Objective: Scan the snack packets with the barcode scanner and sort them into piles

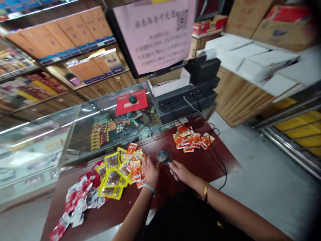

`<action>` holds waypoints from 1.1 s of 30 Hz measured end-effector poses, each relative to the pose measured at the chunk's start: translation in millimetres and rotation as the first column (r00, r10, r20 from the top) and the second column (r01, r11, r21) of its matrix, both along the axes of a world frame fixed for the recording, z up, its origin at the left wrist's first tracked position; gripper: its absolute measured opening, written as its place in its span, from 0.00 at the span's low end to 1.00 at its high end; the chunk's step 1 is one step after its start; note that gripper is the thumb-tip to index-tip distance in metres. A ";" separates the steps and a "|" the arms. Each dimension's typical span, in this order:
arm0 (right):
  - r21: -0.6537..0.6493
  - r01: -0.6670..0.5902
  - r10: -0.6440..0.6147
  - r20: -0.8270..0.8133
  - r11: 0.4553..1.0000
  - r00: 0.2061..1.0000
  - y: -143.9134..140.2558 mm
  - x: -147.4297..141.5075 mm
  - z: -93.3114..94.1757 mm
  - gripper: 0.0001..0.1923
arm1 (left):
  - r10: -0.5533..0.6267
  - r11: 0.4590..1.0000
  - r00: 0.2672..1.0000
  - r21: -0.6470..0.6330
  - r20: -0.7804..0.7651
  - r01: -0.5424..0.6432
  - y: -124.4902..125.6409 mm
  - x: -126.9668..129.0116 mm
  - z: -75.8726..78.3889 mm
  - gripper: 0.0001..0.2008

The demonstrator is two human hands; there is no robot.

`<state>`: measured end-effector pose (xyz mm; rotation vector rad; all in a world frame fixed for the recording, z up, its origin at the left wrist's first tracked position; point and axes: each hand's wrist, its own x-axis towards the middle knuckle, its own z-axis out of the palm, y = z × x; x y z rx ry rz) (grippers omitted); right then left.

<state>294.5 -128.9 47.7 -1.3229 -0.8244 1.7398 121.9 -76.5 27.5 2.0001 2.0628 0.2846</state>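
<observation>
My right hand [181, 171] is closed around the handle of a dark barcode scanner [163, 156], whose round head points left over the dark red tabletop. Beside the scanner, my left hand [150, 171] rests at the right edge of a pile of orange snack packets [136, 170]. Its thumb stands apart from the fingers, and the fingertips touch or nearly touch the packets; no held packet shows. Yellow-edged snack packets [113, 178] lie left of the orange ones. Red and white packets [79, 197] spread farther left. Another group of orange packets [187, 140] lies at the back right.
Behind the tabletop [198, 167] stands a glass display counter [82, 134] with a red mat [120, 106] on it. A monitor bearing a pink sheet [155, 36] and a dark cash drawer [175, 103] stand at the back. A black cable [224, 167] hangs over the right edge.
</observation>
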 end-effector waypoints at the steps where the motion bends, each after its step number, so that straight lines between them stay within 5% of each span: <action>1: -0.012 0.067 -0.067 0.001 0.998 0.998 -5.7 13.0 -1.0 0.27 | -0.074 0.997 0.997 -0.010 0.014 0.074 2.9 19.4 -1.8 0.23; 5: -0.076 0.330 -0.331 0.003 0.941 0.944 -31.3 64.3 -6.4 0.27 | -0.318 0.947 0.945 -0.031 0.072 0.321 14.3 101.8 -9.4 0.20; 11: -0.109 0.625 -0.627 0.020 0.773 0.779 -62.0 124.1 -20.5 0.31 | -0.573 0.810 0.810 -0.062 0.127 0.583 30.0 218.6 -13.4 0.23; 17: -0.077 0.742 -0.744 0.014 0.666 0.668 -68.1 161.7 -27.3 0.30 | -0.652 0.753 0.758 -0.124 -0.005 0.646 40.9 286.5 -21.2 0.25; 26: -0.085 0.758 -0.757 0.051 0.646 0.651 -64.3 174.2 -23.9 0.33 | -0.652 0.744 0.756 -0.243 -0.058 0.623 51.6 305.9 -20.0 0.17; 29: -0.078 0.739 -0.735 0.076 0.670 0.674 -71.5 166.4 -17.4 0.35 | -0.609 0.742 0.789 -0.295 0.080 0.602 48.2 286.2 -17.0 0.18; 33: -0.093 0.681 -0.678 0.065 0.726 0.732 -78.6 146.7 -7.8 0.36 | -0.380 0.796 0.863 -0.357 0.332 0.488 38.6 228.3 -12.3 0.18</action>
